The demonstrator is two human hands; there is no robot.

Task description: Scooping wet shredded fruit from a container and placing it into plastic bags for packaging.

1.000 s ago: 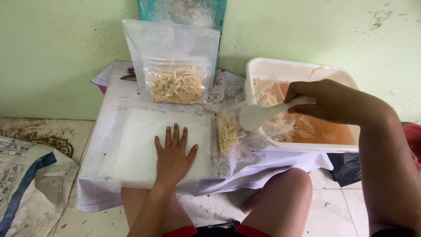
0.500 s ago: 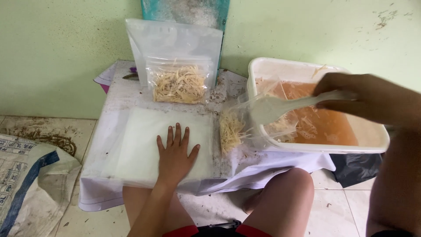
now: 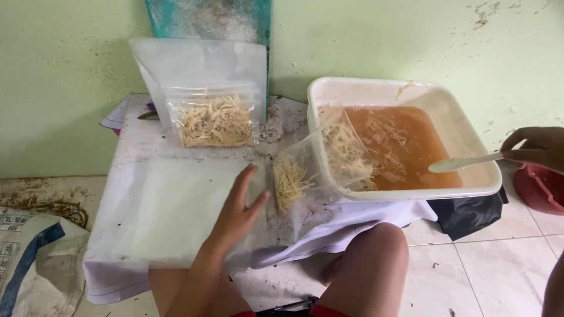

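My left hand (image 3: 238,214) hovers with fingers spread over a flat stack of clear plastic bags (image 3: 176,205) on a small white-covered table (image 3: 135,147). My right hand (image 3: 537,148) is at the far right edge, pinching the handle of a white plastic spoon (image 3: 464,162) that rests on the rim of a white tub (image 3: 405,88). The tub holds orange liquid with pale shredded strips. A clear bag (image 3: 311,167) part-filled with shreds leans against the tub's left side. A standing clear pouch (image 3: 214,117) of shreds is at the back.
A pale green wall rises behind the table, with a blue-edged bag (image 3: 211,17) against it. A printed sack (image 3: 29,258) lies on the floor at left. A black bag (image 3: 467,214) and a red bowl (image 3: 537,188) sit at right. My bare knee (image 3: 376,258) is below the table's front.
My right hand has drawn the spoon out of the tub's left side and swung it to the right rim. My left hand has lifted and tilted toward the leaning bag.
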